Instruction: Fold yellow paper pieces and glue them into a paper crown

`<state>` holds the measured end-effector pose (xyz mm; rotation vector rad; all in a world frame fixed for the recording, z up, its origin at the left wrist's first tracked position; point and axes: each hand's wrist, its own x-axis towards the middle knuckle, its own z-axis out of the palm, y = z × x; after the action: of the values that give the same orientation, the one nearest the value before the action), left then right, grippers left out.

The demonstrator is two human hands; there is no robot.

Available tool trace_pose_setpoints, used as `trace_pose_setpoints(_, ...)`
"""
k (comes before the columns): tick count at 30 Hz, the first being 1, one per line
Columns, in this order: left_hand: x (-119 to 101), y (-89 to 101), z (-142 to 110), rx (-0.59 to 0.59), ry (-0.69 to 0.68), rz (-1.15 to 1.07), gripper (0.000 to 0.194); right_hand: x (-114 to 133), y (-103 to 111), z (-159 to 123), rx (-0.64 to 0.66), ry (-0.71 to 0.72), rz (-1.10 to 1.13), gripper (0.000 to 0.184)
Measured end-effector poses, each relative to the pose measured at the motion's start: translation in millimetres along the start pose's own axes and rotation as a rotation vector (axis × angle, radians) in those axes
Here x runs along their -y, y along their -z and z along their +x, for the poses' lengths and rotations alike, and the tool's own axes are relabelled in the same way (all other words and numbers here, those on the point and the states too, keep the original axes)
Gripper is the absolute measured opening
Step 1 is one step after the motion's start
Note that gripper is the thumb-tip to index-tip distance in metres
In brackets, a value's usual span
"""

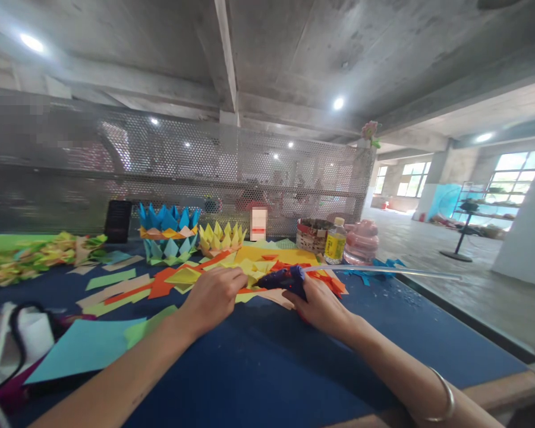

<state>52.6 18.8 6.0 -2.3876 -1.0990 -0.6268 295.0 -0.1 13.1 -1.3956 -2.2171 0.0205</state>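
Note:
My right hand (320, 306) is closed round the handle of a dark blue hot glue gun (282, 278), its nozzle pointing left. A long clear glue stick (383, 271) runs out of the gun's back end. My left hand (218, 294) is closed in a pinch on a yellow folded paper piece (253, 268), right by the nozzle. The exact contact of nozzle and paper is too small to make out. Behind my hands stand a yellow pointed paper crown (223, 238) and stacked blue and orange paper crowns (169, 229).
Paper strips (111, 279) in several colours lie left of my hands. A light blue sheet (87, 348) lies front left. Behind stand a woven basket (311, 235), a yellow-labelled bottle (335, 242) and a pink jug (361, 242). A perforated metal screen (178, 160) rises behind the blue table (249, 380).

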Motion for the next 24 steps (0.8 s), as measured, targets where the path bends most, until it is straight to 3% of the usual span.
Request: trace_pose_setpoints(24,4.4,6.5,0.6,-0.065,0.041,0.027,0.025,-5.4,4.9,1.7,-0.008,-0.058,-0.039,0.035)
